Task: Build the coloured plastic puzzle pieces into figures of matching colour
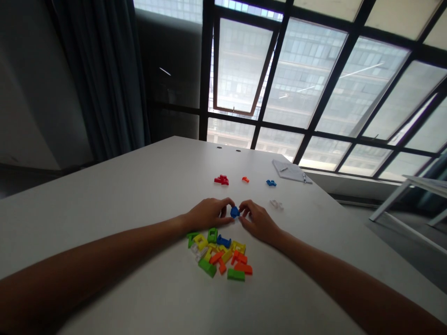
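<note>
A small blue plastic block (235, 212) is between my two hands, just above or on the white table (139, 186). My left hand (211, 212) has thumb and index finger curved round its left side. From the right, my right hand (258, 219) reaches its bent fingertips to the block's edge. Nearer to me lies a loose pile of plastic building pieces: a green piece (212, 235), a blue piece (224, 241), a yellow piece (239, 247), an orange piece (243, 268), a clear piece (198, 252) and several more.
Beyond my hands lie red pieces (221, 180), a small orange piece (245, 179), blue pieces (271, 183) and clear pieces (276, 204). Paper (288, 170) with pens rests by the table's right edge. A white-framed table (391, 200) stands at the right, and windows run behind.
</note>
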The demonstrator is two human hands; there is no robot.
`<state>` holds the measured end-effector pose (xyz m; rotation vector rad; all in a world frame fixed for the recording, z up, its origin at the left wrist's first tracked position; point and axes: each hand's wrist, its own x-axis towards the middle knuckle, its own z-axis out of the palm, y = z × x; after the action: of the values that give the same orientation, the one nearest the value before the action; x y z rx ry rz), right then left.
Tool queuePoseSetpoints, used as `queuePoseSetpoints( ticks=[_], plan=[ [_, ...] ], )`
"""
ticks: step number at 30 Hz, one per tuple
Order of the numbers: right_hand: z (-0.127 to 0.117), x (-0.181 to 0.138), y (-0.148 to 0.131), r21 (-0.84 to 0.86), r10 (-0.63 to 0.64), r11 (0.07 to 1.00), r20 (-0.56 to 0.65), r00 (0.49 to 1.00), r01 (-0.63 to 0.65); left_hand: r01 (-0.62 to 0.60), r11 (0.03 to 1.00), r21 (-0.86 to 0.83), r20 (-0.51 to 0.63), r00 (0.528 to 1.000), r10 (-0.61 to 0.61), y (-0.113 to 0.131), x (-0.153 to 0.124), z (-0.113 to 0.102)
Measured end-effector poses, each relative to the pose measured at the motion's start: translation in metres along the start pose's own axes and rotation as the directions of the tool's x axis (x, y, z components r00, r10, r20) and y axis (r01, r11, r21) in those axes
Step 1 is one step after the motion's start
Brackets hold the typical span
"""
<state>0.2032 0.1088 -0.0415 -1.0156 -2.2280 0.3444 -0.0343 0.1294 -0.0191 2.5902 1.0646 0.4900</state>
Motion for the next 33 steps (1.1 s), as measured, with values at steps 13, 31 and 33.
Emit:
queuePoseSetpoints(
  ticks=[13,31,33],
  plan=[
    [0.002,-0.002,0.003,-0.050,-0.079,0.996,-0.085,0.993,0.075,0.000,1.000,0.004,-0.007,1.000,0.000,-0.002,0.001,0.002],
    [-0.048,0.024,0.044,-0.215,-0.015,0.974,-0.393,0.919,-0.076,-0.002,1.000,0.011,-0.070,0.998,0.003,-0.002,0.000,0.004],
    [-0.073,0.029,0.074,-0.241,0.093,0.945,-0.448,0.889,-0.220,0.000,1.000,0.012,-0.076,0.997,0.001,-0.003,0.000,0.004]
  ],
)
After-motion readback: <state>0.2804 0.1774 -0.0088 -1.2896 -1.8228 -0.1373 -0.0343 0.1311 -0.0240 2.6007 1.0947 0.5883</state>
